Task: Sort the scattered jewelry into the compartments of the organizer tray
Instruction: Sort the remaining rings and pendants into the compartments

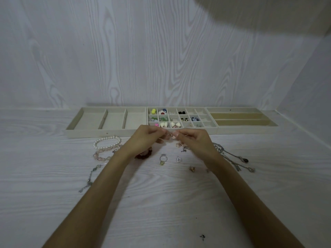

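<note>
A small gold-toned piece of jewelry (pixel 171 135), too small to identify, is pinched between the fingertips of the left hand (pixel 143 138) and the right hand (pixel 192 139), just above the near edge of the beige velvet-lined organizer tray (pixel 211 130). Both hands are closed on it, held together over the pale wood-grain bench (pixel 161 203).

The small middle compartments of the tray are partly filled with coloured earrings and white heart-shaped pieces; the wide compartments on the left and the long ones on the right hold nothing that can be made out. Much jewelry remains scattered on the bench: a white pearl bracelet (pixel 107 141) and a pink bead bracelet (pixel 102 155) at the left, silver rings near the middle, and a tangle of silver chain necklaces (pixel 231 156) at the right.

The piece could slip from so fine a pinch and fall among the loose rings below, or drop into a compartment already holding another kind. The chains, judged likely to snag, could drag neighbouring items if lifted carelessly.

No brand, label or writing can be read.
</note>
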Tool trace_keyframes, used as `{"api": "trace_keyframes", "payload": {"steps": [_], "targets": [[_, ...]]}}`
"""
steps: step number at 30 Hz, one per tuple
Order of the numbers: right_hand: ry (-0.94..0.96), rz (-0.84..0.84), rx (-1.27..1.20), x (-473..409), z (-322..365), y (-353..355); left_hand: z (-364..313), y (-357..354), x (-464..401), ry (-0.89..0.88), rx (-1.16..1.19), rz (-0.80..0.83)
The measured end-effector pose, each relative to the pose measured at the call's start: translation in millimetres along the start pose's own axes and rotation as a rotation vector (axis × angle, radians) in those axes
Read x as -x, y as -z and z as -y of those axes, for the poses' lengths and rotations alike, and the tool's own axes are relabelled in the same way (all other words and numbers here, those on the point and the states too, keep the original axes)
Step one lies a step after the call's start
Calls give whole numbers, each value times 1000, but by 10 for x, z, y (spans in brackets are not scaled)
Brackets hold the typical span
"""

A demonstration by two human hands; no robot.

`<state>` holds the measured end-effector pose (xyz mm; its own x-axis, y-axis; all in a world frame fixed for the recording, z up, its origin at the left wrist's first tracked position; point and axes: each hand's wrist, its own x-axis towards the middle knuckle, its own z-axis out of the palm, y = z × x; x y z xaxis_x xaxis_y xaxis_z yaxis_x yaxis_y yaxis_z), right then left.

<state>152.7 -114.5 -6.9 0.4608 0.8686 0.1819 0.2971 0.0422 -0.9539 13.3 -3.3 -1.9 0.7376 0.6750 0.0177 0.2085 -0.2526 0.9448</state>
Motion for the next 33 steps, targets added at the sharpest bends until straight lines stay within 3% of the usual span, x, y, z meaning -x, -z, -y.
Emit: {"api": "trace_keyframes", "payload": {"steps": [6,14,20,25,30,33], "targets": [[-53,9,-154,24,5,-14,-163,-45,70,203,161,115],[-110,-30,-187,5,-65,-24,-56,-62,50,73,94,56],[-13,-71,-154,25,-31,23,-46,-68,35,11,55,80],[159,-85,39,10,-68,-5,-13,-94,15,-83,91,25],[366,-190,406,-11,-183,-1,49,-114,-21,-190,-52,-39],[394,-178,474,-10,-204,8,91,-101,-45,-185,-122,-47]]}}
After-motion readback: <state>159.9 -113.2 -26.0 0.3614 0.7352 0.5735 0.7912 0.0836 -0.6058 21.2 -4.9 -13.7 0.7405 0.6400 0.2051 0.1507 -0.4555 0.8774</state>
